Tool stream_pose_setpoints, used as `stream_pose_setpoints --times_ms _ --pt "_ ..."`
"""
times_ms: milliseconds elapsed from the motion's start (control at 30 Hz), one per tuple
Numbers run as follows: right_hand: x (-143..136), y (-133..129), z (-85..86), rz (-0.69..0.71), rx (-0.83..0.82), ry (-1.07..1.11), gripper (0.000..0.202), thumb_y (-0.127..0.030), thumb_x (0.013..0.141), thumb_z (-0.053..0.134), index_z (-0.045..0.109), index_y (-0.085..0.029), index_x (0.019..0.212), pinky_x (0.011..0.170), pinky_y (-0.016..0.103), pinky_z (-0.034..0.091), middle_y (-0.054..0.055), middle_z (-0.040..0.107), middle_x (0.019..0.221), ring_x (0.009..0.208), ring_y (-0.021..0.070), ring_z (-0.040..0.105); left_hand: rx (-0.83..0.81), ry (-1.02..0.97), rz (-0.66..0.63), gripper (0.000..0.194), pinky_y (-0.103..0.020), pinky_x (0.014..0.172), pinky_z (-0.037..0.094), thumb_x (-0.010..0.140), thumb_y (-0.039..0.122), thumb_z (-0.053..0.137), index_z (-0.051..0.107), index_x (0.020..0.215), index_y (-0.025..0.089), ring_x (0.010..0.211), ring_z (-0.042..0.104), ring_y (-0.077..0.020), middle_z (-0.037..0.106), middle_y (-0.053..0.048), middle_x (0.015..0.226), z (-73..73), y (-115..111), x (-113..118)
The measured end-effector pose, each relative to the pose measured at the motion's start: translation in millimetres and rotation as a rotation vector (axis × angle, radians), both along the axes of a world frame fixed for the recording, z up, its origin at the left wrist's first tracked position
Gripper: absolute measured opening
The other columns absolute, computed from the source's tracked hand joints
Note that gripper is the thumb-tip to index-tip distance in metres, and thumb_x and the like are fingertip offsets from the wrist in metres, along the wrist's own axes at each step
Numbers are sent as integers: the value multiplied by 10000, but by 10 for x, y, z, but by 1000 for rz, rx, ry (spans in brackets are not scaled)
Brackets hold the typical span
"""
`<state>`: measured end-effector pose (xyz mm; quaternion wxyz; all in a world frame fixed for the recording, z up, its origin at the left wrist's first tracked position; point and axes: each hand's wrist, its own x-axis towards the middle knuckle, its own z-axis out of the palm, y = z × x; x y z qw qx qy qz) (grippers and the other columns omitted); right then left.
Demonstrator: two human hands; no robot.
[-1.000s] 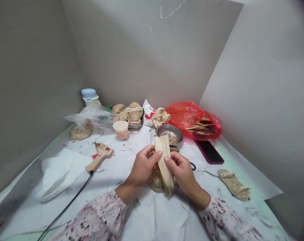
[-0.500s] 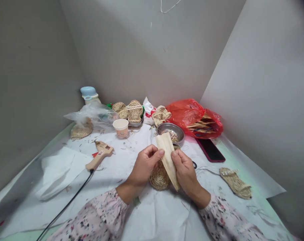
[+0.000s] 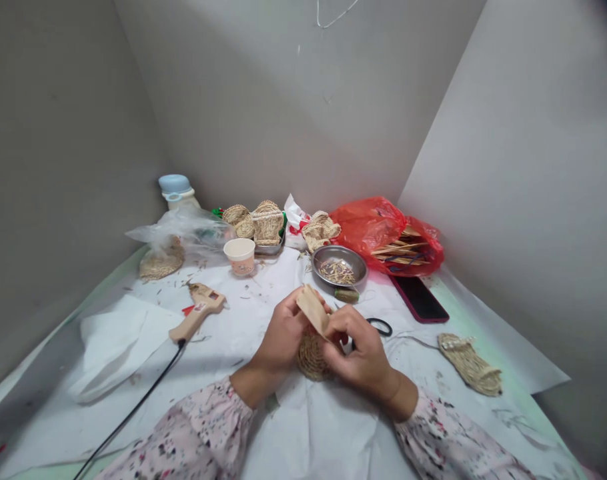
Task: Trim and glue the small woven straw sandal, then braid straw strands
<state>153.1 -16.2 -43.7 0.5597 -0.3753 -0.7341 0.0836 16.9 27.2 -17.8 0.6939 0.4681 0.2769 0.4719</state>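
Between my hands is a pale dried corn husk (image 3: 313, 311), bent so that its upper part tilts up to the left. My left hand (image 3: 282, 333) pinches its left side. My right hand (image 3: 359, 347) is closed on its lower right part, fingers curled inward. Below them a round coiled straw piece (image 3: 313, 357) lies on the white sheet, partly covered by the hands. Black-handled scissors (image 3: 380, 327) lie just right of my right hand, their blades mostly hidden. A dark green thread spool (image 3: 346, 295) sits beyond the hands.
A metal bowl (image 3: 333, 270) holds small bits. Behind it sits a red plastic bag (image 3: 368, 227) with dried strips; a phone (image 3: 421, 299) and woven piece (image 3: 469, 363) lie right. A corded glue gun (image 3: 197, 312), paper cup (image 3: 240, 257) and clear bag (image 3: 183, 227) are left.
The husk, upright and flat before, is now folded and lower. My right hand has turned inward toward my left. The scissors' handle and the spool show more fully.
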Motion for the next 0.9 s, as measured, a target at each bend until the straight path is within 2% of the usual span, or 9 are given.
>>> stream_pose_setpoints --times_ms 100,167,300,400,567,633,733,800,900 --pt "3 -24 10 29 24 -48 156 -119 763 628 546 -232 833 580 283 410 -13 508 698 638 151 478 -28 -30 -37 199 -268 657 470 663 222 721 599 812 172 646 562 -137 638 -2 761 -17 0 4" --pt "8 -39 2 31 -7 2 131 -181 793 632 559 -232 889 593 296 429 5 523 754 669 160 495 -33 -30 -38 197 -264 655 470 658 222 729 611 807 170 644 568 -138 648 -7 759 -33 -1 4" --pt "32 -22 17 -70 -200 204 239 -266 866 581 566 -232 1101 616 302 469 41 531 925 716 158 539 5 57 15 190 -253 671 468 695 282 730 653 819 160 688 589 -145 661 -14 765 -6 7 14" --pt "92 92 175 -145 -324 221 305 -337 877 590 611 -238 1165 695 320 493 53 573 966 777 174 573 94 206 62 185 -239 608 450 766 322 667 686 843 155 640 574 -135 655 -9 725 120 102 93" --pt "367 566 626 -200 -370 321 269 -389 821 643 724 -206 1001 837 367 492 68 692 978 892 222 635 333 398 176 133 -224 538 425 781 216 605 719 766 149 556 546 -117 635 -9 628 446 563 450" --pt "513 804 730 -241 -336 402 255 -398 800 653 739 -183 907 866 375 483 73 721 944 916 235 645 373 437 254 118 -224 528 425 774 209 619 721 769 150 537 549 -114 645 -14 631 536 788 612" --pt "680 1090 747 -300 -334 504 285 -434 799 620 704 -166 841 831 373 494 77 729 880 861 228 654 379 440 280 112 -224 517 432 784 183 608 712 800 144 517 549 -110 645 -12 632 565 1060 779" --pt "729 1203 709 -220 -353 502 295 -444 812 596 686 -173 888 848 364 495 77 730 930 893 220 659 392 456 275 131 -228 523 440 793 165 591 717 823 143 512 551 -115 629 -3 594 530 1184 828" --pt "739 1290 662 -42 -372 389 319 -413 807 614 688 -200 1032 911 348 479 64 723 1077 1021 218 644 428 490 249 150 -236 555 462 776 130 588 736 796 148 572 591 -130 680 -20 671 468 1310 841"
